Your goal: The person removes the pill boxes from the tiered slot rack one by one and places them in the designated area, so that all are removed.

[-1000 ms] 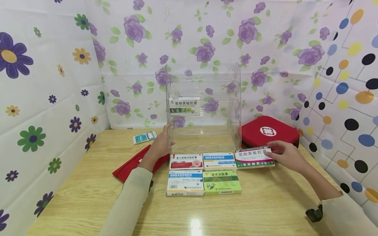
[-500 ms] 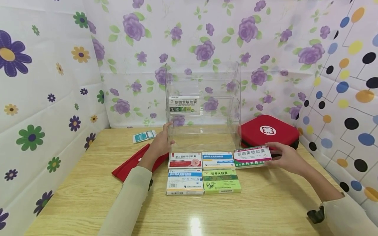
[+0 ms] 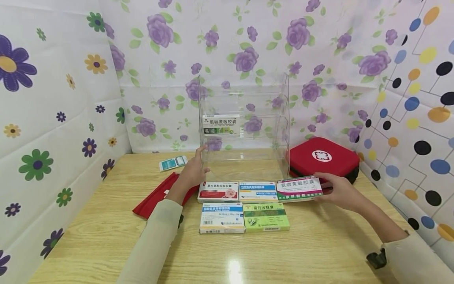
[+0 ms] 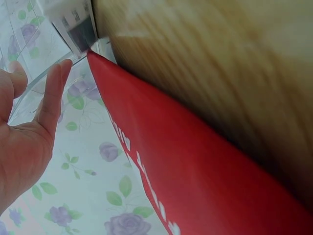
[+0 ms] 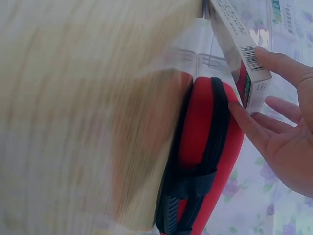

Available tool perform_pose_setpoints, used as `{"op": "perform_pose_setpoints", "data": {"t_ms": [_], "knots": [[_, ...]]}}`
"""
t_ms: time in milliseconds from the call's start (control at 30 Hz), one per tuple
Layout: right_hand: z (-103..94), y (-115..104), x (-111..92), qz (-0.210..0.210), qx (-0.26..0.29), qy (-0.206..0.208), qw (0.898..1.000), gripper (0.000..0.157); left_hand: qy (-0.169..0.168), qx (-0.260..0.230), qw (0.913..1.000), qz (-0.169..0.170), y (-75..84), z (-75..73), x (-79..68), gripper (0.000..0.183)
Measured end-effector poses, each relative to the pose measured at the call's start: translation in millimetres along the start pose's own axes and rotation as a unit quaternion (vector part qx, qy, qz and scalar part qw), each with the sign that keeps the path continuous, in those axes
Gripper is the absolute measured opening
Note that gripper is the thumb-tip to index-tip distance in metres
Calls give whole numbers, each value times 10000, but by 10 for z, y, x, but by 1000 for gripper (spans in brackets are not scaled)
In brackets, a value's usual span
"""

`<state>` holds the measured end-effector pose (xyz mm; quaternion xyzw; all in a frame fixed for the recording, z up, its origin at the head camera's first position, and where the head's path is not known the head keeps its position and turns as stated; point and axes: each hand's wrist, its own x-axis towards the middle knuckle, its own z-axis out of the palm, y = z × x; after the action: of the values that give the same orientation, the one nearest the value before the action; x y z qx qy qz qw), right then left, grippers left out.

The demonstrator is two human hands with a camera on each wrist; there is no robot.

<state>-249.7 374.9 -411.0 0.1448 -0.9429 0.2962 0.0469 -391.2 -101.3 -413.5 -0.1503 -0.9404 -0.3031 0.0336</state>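
My right hand (image 3: 342,192) pinches the right end of a white, green and magenta medicine box (image 3: 296,189). In the right wrist view, thumb and index finger are on opposite faces of that box (image 5: 244,46). The box's left end meets a blue-and-white medicine box (image 3: 257,192), which adjoins a red-and-white medicine box (image 3: 218,192). Below this row lie another blue-and-white box (image 3: 222,217) and a green box (image 3: 267,217). My left hand (image 3: 191,171), its fingers fairly straight, touches the left side of a clear tiered rack (image 3: 244,156). One white medicine box (image 3: 221,125) stands on a middle tier.
A red first-aid case (image 3: 320,156) sits right of the rack, behind my right hand. Under my left forearm lies a flat red pouch (image 3: 156,197). A small teal-and-white packet (image 3: 173,163) rests on the wooden table (image 3: 88,221) at left. Patterned cloth walls enclose three sides.
My right hand has moved slightly left with the green-and-magenta box, and the red and blue boxes of the back row have slid left too. My left hand stays at the rack.
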Motion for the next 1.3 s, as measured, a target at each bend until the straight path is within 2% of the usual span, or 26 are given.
{"op": "perform_pose_setpoints", "data": {"t_ms": [167, 500, 767, 967, 1067, 1200, 1300], "knots": [[73, -50, 43, -225, -479, -11, 9986, 79, 49, -60, 10000, -1, -22, 5, -7, 91], [194, -65, 163, -518, -786, -449, 9946, 71, 100, 61, 9999, 121, -25, -20, -14, 91], [250, -78, 246, -513, -855, -773, 9920, 67, 71, 34, 9999, 102, -28, -9, -14, 91], [280, -89, 305, -395, -766, -1312, 9876, 68, 23, 55, 10000, 3, -23, 9, 3, 92], [299, -70, 330, -403, -858, -1346, 9863, 67, 5, 74, 10000, 8, -15, 6, 0, 92], [325, -51, 380, -494, -956, -1321, 9854, 68, -105, 37, 9999, 116, -11, -35, -17, 91], [336, -48, 407, -520, -1010, -1324, 9847, 70, -355, 47, 9989, 315, -23, -105, -45, 94]]}}
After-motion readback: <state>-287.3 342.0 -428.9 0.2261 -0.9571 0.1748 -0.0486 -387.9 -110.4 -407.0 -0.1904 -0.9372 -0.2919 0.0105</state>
